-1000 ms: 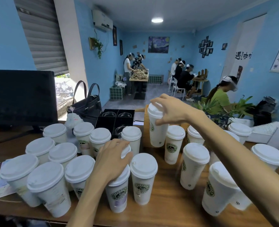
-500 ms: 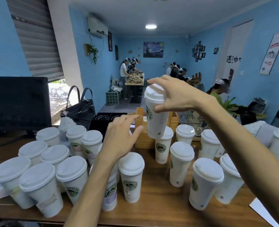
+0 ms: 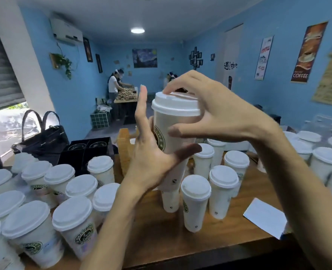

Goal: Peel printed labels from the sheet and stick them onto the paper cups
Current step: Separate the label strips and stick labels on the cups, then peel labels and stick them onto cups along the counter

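A tall white paper cup point(image 3: 173, 133) with a white lid and a green round logo hangs in the air above the wooden table point(image 3: 157, 236). My right hand point(image 3: 219, 115) grips it from the right, fingertips on the lid and thumb on its side. My left hand point(image 3: 149, 156) meets the cup's left side with fingers straight up and thumb stretched across its lower front. A white label sheet point(image 3: 264, 217) lies near the table's front right edge. Several lidded cups point(image 3: 195, 203) stand under and around the raised one.
A dense group of lidded cups point(image 3: 73, 227) fills the left of the table, more cups point(image 3: 326, 164) stand at the right. A black divided tray point(image 3: 83, 152), a wooden holder point(image 3: 124, 151) and a black handbag point(image 3: 44, 137) are behind. People work at tables in the back.
My right hand has carried the cup up and toward me. My left hand has left the cups on the table and risen to the cup's left side.
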Available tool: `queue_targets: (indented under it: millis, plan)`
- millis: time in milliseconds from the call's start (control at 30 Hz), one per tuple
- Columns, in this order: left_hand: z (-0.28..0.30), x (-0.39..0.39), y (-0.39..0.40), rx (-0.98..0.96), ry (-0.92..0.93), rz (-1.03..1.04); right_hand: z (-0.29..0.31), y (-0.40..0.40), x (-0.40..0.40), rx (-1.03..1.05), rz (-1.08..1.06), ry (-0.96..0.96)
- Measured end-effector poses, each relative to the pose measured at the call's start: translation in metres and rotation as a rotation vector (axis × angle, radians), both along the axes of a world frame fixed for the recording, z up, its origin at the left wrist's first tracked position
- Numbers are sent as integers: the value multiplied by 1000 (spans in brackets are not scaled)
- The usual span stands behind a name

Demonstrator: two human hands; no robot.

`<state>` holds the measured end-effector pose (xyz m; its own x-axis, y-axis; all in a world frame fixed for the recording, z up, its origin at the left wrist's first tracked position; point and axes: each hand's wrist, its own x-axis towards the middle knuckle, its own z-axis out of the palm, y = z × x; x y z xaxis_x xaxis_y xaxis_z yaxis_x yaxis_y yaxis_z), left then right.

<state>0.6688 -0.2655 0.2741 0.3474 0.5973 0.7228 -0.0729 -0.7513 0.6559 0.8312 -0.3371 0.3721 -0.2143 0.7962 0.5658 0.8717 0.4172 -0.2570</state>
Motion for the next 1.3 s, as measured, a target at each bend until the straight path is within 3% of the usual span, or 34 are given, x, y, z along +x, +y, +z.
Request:
queue_targets:
  millis: [167, 400, 633, 733, 833, 900, 1000, 1200, 1300]
  plan:
    - [-28, 27, -26, 5, -71, -95, -52, -22, 21, 68, 28, 217]
    - [-98, 68, -54, -215, -138, -158, -147, -43, 37, -18, -35, 625]
    - [-143, 83, -74, -330, -88, -95, -204, -61, 60, -127, 85, 818]
    - [-145, 86, -77, -330, -65, -56, -233, -66, 107, -30, -92, 918]
    - [-147, 90, -75, -319, -31, -40, -282, -70, 171, -84, -481, 840]
    - [-151, 93, -74, -293, -8, -19, -312, -73, 207, -372, -629, 727]
    - [-154, 99, -75, -283, 11, -6, -347, -70, 234, -738, -666, 375]
    - [-155, 105, -76, -271, 43, -22, -368, -63, 249, -723, -874, 185]
    - [-157, 107, -74, -267, 50, -20, -357, -58, 253, -726, -929, 257]
